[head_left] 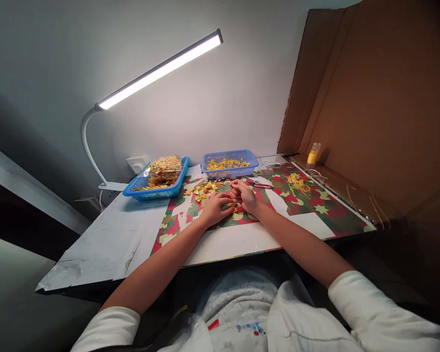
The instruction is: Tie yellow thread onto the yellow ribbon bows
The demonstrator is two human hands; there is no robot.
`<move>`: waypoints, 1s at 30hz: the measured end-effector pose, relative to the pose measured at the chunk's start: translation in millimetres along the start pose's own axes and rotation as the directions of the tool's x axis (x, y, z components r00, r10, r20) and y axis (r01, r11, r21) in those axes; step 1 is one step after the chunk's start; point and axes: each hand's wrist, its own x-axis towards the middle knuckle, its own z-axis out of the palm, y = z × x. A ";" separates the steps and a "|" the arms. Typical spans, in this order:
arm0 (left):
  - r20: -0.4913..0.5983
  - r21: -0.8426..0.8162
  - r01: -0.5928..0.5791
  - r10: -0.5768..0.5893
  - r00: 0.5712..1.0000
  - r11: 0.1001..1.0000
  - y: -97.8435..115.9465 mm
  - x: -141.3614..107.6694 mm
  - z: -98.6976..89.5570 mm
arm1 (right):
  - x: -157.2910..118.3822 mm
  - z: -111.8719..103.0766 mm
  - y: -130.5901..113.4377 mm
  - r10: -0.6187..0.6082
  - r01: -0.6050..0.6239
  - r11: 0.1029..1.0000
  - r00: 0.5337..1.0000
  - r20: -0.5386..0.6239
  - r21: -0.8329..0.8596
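Observation:
My left hand rests low over the patterned table cover, its thumb and fingers closed round a small yellow bow that shows only in part. Close against it, my right hand is raised in a pinch; whatever its fingertips hold is too small to make out. Just beyond my left hand lies a loose pile of yellow bows. Behind my right hand is a pair of pink-handled scissors or snips, partly hidden by the fingers.
A blue basket with bagged yellow pieces stands at the back left. A lilac-blue basket holds more bows. Yellow threads lie to the right, near a yellow-filled bottle. A lit lamp hangs above; cardboard walls the right.

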 end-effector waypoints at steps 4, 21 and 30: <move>-0.017 0.009 0.033 -0.033 0.999 0.999 -0.9 -0.8 -0.4 | 0.0 -1.3 -1.3 0.014 -0.014 1.000 0.999 0.035 0.019; 0.045 -0.024 0.032 -0.030 0.999 0.999 -3.4 0.2 1.0 | 0.8 -9.4 3.5 -0.151 0.202 0.740 0.979 0.134 -0.642; 0.012 -0.032 0.060 -0.060 0.998 0.998 -1.1 -0.8 1.0 | 2.0 -19.4 -2.7 -0.091 0.155 0.594 0.988 0.126 -0.789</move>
